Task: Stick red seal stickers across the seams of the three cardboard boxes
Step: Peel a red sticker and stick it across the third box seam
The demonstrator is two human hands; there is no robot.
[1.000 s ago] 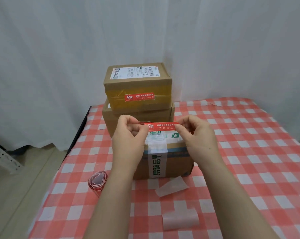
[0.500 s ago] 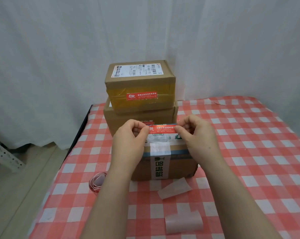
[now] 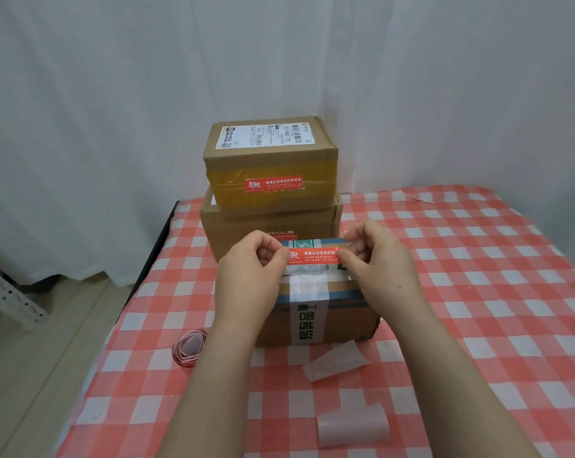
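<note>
While the sticker [image 3: 313,256] is hanging taut crosswise just above the near box [image 3: 315,312], left hand [image 3: 249,276] and right hand [image 3: 383,269] are pinching its ends

Two bare hands stretch a red seal sticker [image 3: 313,255] flat above the nearest cardboard box [image 3: 342,312], the left hand [image 3: 246,279] pinching its 9 o'clock end, the right hand [image 3: 383,266] its 3 o'clock end. At 12 o'clock, two stacked boxes [image 3: 271,193] stand on the checked tablecloth [image 3: 477,309], the top one already sealed; peeled backing strips [image 3: 352,426] lie at 6 o'clock.
</note>
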